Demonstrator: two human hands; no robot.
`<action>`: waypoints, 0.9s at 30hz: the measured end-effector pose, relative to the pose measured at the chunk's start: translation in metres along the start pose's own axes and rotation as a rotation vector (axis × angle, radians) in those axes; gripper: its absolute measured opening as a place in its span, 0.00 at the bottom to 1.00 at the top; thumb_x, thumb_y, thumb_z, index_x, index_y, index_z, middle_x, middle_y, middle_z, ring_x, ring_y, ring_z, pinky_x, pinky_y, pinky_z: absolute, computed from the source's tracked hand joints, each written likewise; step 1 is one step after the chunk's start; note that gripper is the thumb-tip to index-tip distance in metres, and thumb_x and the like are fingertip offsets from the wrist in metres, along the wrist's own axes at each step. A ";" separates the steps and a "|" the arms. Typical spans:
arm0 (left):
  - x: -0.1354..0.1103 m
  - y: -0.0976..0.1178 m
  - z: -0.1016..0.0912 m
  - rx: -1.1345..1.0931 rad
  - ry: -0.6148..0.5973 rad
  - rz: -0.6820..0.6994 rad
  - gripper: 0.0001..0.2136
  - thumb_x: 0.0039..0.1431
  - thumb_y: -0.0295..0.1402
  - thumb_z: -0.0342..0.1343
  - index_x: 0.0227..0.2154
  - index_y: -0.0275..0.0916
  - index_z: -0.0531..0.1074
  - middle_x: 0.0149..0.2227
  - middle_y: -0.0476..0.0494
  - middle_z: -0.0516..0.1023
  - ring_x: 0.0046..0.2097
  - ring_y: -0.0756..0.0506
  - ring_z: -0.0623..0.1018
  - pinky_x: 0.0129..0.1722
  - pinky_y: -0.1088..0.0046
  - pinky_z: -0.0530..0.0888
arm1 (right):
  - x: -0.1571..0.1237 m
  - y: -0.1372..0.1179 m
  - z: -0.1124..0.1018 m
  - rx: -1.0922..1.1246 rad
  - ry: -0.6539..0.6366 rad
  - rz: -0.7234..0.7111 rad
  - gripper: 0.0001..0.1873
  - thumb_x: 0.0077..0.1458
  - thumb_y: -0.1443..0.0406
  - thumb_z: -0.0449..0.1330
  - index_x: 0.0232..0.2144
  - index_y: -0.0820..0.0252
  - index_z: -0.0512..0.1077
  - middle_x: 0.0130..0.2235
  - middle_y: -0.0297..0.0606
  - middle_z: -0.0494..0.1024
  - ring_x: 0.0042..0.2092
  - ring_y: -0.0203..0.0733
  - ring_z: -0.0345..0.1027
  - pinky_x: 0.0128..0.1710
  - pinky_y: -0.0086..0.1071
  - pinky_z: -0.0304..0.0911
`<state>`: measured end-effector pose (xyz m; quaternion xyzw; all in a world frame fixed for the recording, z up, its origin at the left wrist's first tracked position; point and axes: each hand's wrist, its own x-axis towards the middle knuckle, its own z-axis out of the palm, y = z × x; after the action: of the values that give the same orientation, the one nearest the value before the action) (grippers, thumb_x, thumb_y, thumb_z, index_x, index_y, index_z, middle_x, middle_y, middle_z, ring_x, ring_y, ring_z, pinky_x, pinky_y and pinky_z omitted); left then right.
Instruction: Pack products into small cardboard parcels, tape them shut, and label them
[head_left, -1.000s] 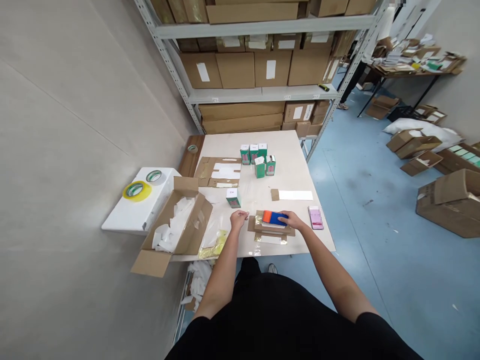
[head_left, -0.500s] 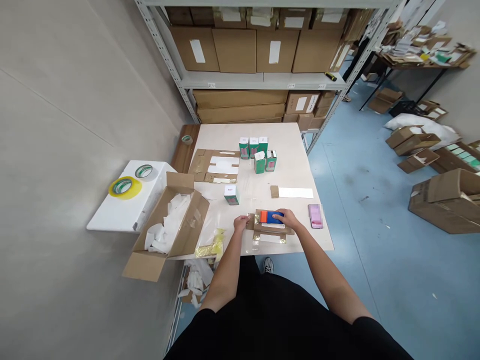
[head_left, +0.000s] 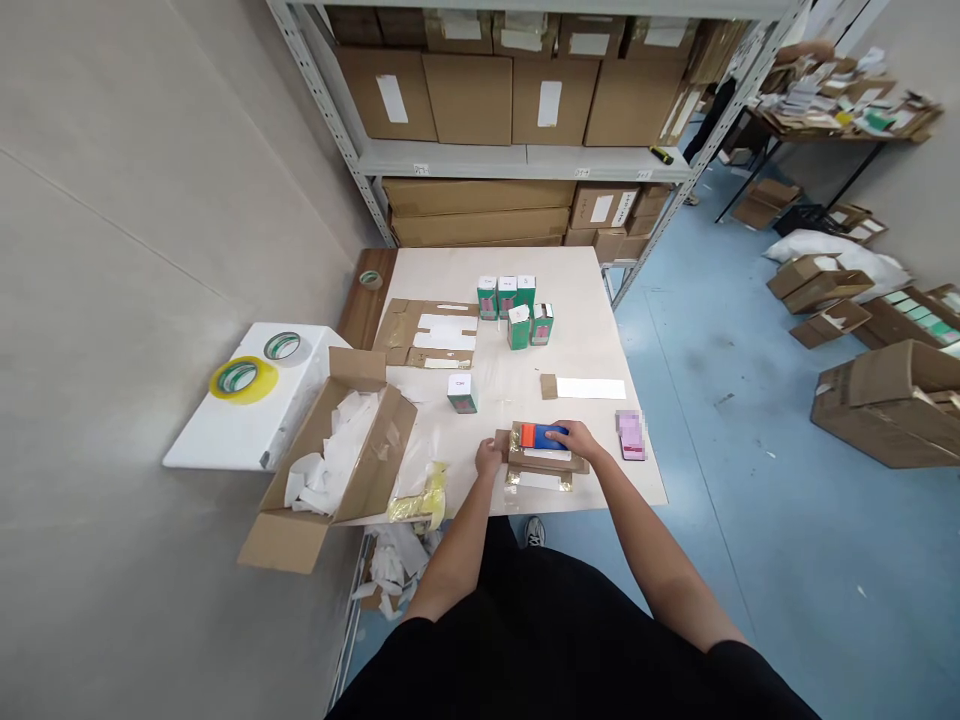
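Observation:
A taped piece of brown cardboard (head_left: 579, 463) with white labels lies at the table's near edge. On top of it rests a flat blue-and-orange block-shaped object (head_left: 546, 435), orange at its left end; I cannot make out its kind. My right hand (head_left: 576, 438) is closed on its blue end. At the cardboard's left side, my left hand (head_left: 489, 457) has its fingers bent around the small flap there. A green-and-white box (head_left: 462, 393) stands alone beyond my left hand. To the right of my right hand lies a purple item (head_left: 631, 435), partly blurred.
Several green-and-white boxes (head_left: 518, 327) stand farther back. Flattened cardboard (head_left: 401, 330) lies at the left. An open carton (head_left: 386, 455) with white paper overhangs the left edge. Tape rolls, one yellow (head_left: 259, 385), sit on a white block (head_left: 202, 440). A loaded shelf (head_left: 480, 160) stands behind.
My left hand has shifted slightly right and down along the cardboard's left flap. My right hand and the blue-and-orange object have stayed nearly in place.

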<state>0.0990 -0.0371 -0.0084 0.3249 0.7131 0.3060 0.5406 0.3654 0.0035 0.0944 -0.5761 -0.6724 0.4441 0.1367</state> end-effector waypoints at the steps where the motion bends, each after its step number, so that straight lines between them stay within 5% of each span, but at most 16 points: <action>1: -0.001 0.004 -0.003 0.023 -0.011 0.063 0.26 0.53 0.35 0.66 0.56 0.42 0.72 0.58 0.36 0.77 0.60 0.36 0.76 0.57 0.62 0.74 | 0.001 -0.001 -0.001 -0.004 -0.002 0.005 0.22 0.62 0.48 0.59 0.44 0.55 0.82 0.43 0.38 0.85 0.43 0.48 0.76 0.44 0.34 0.67; 6: 0.001 0.035 -0.007 0.454 -0.371 0.531 0.48 0.45 0.34 0.72 0.70 0.44 0.60 0.73 0.37 0.57 0.73 0.35 0.60 0.69 0.60 0.61 | 0.003 -0.008 -0.004 -0.002 -0.015 0.028 0.23 0.62 0.47 0.59 0.42 0.56 0.82 0.41 0.37 0.85 0.42 0.46 0.76 0.42 0.31 0.66; 9: 0.006 0.049 -0.005 0.678 -0.439 0.460 0.53 0.44 0.44 0.74 0.72 0.50 0.55 0.76 0.37 0.49 0.73 0.30 0.58 0.68 0.56 0.62 | 0.003 -0.011 -0.007 -0.052 -0.029 0.043 0.22 0.62 0.47 0.60 0.40 0.56 0.83 0.39 0.37 0.85 0.41 0.45 0.76 0.40 0.30 0.65; 13: 0.011 0.052 -0.005 0.796 -0.428 0.388 0.51 0.48 0.52 0.71 0.73 0.55 0.53 0.75 0.38 0.54 0.71 0.29 0.62 0.66 0.56 0.64 | -0.003 -0.014 -0.009 -0.220 -0.005 0.097 0.19 0.59 0.49 0.65 0.39 0.56 0.83 0.39 0.39 0.85 0.40 0.45 0.76 0.37 0.30 0.62; 19: 0.014 0.048 -0.007 0.761 -0.455 0.426 0.51 0.50 0.52 0.69 0.74 0.52 0.52 0.70 0.40 0.65 0.67 0.32 0.70 0.62 0.62 0.68 | -0.015 -0.019 -0.011 -0.335 0.004 0.183 0.21 0.60 0.46 0.64 0.42 0.55 0.83 0.43 0.42 0.85 0.43 0.45 0.77 0.36 0.30 0.61; 27: 0.020 0.047 -0.007 0.756 -0.471 0.423 0.50 0.51 0.51 0.68 0.74 0.53 0.50 0.73 0.40 0.59 0.70 0.32 0.65 0.65 0.59 0.65 | -0.040 0.007 -0.039 -0.419 0.057 0.258 0.25 0.62 0.43 0.60 0.37 0.57 0.82 0.40 0.44 0.85 0.42 0.47 0.76 0.33 0.30 0.58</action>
<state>0.0941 0.0071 0.0189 0.6963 0.5510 0.0469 0.4575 0.4089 -0.0154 0.1243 -0.6854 -0.6665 0.2922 -0.0246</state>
